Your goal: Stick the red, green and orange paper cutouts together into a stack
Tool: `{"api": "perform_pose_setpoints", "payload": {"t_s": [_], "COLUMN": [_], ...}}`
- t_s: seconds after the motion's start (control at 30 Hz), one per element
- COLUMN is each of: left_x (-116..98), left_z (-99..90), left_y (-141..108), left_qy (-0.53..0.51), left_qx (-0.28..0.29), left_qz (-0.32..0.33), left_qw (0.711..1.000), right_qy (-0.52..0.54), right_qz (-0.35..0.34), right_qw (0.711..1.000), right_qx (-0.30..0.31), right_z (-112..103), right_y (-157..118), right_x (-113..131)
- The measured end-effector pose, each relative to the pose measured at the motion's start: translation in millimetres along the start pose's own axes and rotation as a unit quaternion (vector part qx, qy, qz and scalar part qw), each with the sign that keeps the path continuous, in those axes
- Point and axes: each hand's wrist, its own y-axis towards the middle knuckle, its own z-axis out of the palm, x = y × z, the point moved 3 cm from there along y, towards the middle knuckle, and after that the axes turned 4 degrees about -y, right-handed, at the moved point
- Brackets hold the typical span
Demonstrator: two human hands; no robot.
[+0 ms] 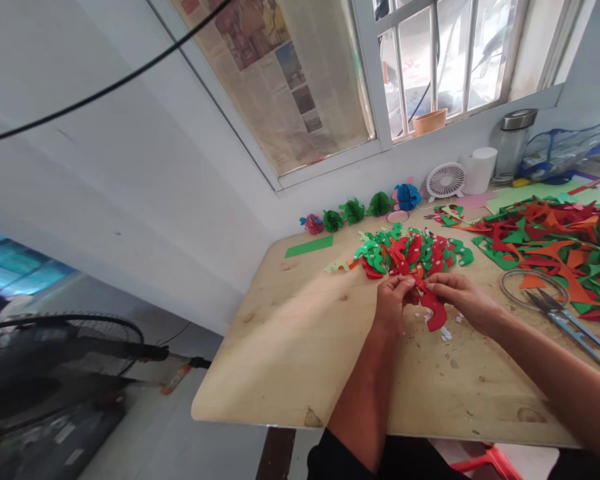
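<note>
Where left hand (391,299) and right hand (461,293) pinch with fingertips: upper end of red paper cutout (435,316)
Red paper cutout: between both hands
Thread snips (559,311): cutout's three o'clock

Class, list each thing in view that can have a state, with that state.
Red paper cut-out: held
Left hand: pinching cut-out
Right hand: pinching cut-out
Thread snips: lying, blades apart
Glass bottle: upright, capped
Desk fan: upright, spinning unclear
Green paper strip: flat
Paper offcuts: heaped
Honeycomb paper ornaments: fanned open
</note>
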Motion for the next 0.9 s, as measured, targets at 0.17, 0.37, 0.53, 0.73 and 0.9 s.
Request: {"api": "perform_pose_setpoints", "payload": {"t_s": [0.17, 0.37, 0.53, 0.73, 0.9], "left_x": [1.5, -0.7, -0.4, 2.4, -2.9], "left_z": [-0.8, -1.3, -2.4, -5.0, 0.4], "left_y": [1.0, 1.9, 2.1, 4.2, -0.3], "left_qy": [0.015, 0.058, 0.07, 0.04, 0.072], "left_qx": [0.001, 0.006, -0.005, 0.017, -0.012], "left_qz": [0.013, 0.021, 0.028, -0.004, 0.03], "left_qw": [1.0, 0.998, 0.997, 0.999, 0.997], "right_qy": [-0.011, -0.023, -0.036, -0.042, -0.048], "right_qz": [-0.005, -0.002, -0.004, -0.003, -0.014], "right_qw": [1.0, 1.0, 0.999, 0.999, 0.998], "right_qx": [-0.006, -0.016, -0.024, -0.023, -0.027], "right_z": [-0.1, -0.4, -1.3, -1.0, -1.2], "right_y": [1.0, 1.3, 1.8, 1.0, 1.9], "right_x": [0.8, 2.1, 1.4, 2.6, 3.1]}}
